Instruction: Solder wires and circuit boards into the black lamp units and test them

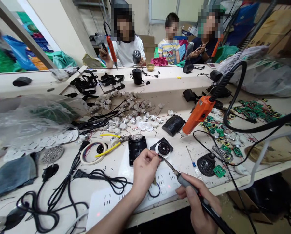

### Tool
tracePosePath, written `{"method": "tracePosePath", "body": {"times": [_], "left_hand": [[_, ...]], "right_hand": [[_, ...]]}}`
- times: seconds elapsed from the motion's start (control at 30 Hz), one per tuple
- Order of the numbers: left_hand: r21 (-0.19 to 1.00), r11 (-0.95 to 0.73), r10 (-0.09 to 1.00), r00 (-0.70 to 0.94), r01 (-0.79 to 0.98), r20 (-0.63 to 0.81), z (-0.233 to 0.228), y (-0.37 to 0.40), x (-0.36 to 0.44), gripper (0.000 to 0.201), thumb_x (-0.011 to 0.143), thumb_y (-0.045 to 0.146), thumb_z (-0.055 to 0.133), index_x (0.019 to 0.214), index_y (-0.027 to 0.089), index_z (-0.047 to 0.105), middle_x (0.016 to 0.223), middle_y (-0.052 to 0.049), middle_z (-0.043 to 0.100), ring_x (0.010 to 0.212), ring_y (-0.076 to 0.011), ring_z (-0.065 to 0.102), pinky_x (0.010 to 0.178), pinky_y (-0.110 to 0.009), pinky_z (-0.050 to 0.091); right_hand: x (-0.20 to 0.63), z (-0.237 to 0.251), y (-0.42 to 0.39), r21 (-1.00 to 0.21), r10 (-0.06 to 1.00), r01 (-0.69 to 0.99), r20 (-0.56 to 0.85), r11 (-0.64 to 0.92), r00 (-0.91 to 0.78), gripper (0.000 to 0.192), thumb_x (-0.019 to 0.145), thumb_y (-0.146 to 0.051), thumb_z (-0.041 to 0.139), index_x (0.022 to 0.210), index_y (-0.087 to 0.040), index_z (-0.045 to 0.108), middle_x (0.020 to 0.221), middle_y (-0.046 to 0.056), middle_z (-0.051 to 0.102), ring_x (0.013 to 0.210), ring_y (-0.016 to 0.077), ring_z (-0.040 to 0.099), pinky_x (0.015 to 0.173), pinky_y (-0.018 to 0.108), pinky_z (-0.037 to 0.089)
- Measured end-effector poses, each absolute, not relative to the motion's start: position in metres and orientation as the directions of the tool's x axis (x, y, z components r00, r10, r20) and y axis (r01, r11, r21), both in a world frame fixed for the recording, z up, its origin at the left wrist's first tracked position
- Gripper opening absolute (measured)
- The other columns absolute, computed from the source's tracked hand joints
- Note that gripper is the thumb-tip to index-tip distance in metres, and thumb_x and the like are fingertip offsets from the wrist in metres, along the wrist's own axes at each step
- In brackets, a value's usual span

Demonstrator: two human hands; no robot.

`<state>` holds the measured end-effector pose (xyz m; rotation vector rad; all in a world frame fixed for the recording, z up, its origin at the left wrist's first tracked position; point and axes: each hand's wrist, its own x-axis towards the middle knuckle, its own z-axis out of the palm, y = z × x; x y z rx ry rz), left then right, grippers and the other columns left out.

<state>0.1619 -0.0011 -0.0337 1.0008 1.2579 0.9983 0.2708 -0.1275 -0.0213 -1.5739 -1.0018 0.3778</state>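
My right hand [199,201] grips a soldering iron [184,180] like a pen, its tip pointing up-left toward my left hand. My left hand [144,169] is pinched shut on a small part or wire at the iron's tip; what it pinches is too small to tell. Just beyond the fingers lie a black housing [136,148] and a black square piece with a round dial [163,148]. Both hands hover over a white power strip [111,201] at the table's near edge.
An orange electric screwdriver [198,113] hangs on a coiled cable over the table. Green circuit boards [250,109] lie right, small motors with wires [133,115] in the middle, yellow-handled pliers [111,143], a tape roll [93,152], black cords [62,191] left. Three people sit across the table.
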Motion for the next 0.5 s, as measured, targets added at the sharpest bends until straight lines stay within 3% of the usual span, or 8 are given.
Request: {"method": "tracePosePath", "body": {"times": [0.13, 0.33, 0.5], "left_hand": [[0.962, 0.270, 0.962, 0.058, -0.043, -0.267, -0.0336, -0.0006, 0.1618, 0.018, 0.063, 0.027, 0.065, 0.055, 0.019, 0.050, 0.082, -0.003, 0.066, 0.065, -0.0161, 0.067, 0.062, -0.028, 0.054], [0.972, 0.233, 0.969, 0.085, 0.019, -0.234, -0.0308, -0.0006, 0.1591, 0.014, 0.062, 0.025, 0.064, 0.054, 0.019, 0.055, 0.075, -0.003, 0.068, 0.064, -0.0157, 0.064, 0.061, -0.026, 0.051], [0.953, 0.304, 0.948, 0.101, -0.015, -0.301, -0.0238, 0.0002, 0.1588, 0.016, 0.062, 0.029, 0.064, 0.051, 0.020, 0.057, 0.065, -0.003, 0.067, 0.061, -0.0172, 0.064, 0.062, -0.027, 0.051]], "right_hand": [[0.2768, -0.0276, -0.1242, -0.883, 0.803, 0.456, 0.351, 0.113, 0.481, 0.023, 0.096, -0.034, 0.055, 0.108, -0.023, 0.070, 0.067, -0.002, 0.073, 0.052, 0.0125, 0.067, 0.053, 0.020, 0.056], [0.2709, -0.0228, -0.1213, -0.923, 0.774, 0.385, 0.247, 0.005, 0.582, 0.031, 0.095, -0.045, 0.054, 0.103, -0.022, 0.072, 0.066, 0.000, 0.071, 0.054, 0.0142, 0.067, 0.055, 0.023, 0.056], [0.2770, -0.0236, -0.1234, -0.898, 0.810, 0.439, 0.288, 0.042, 0.511, 0.028, 0.094, -0.042, 0.055, 0.102, -0.022, 0.072, 0.065, 0.000, 0.072, 0.051, 0.0141, 0.066, 0.052, 0.022, 0.056]]}}
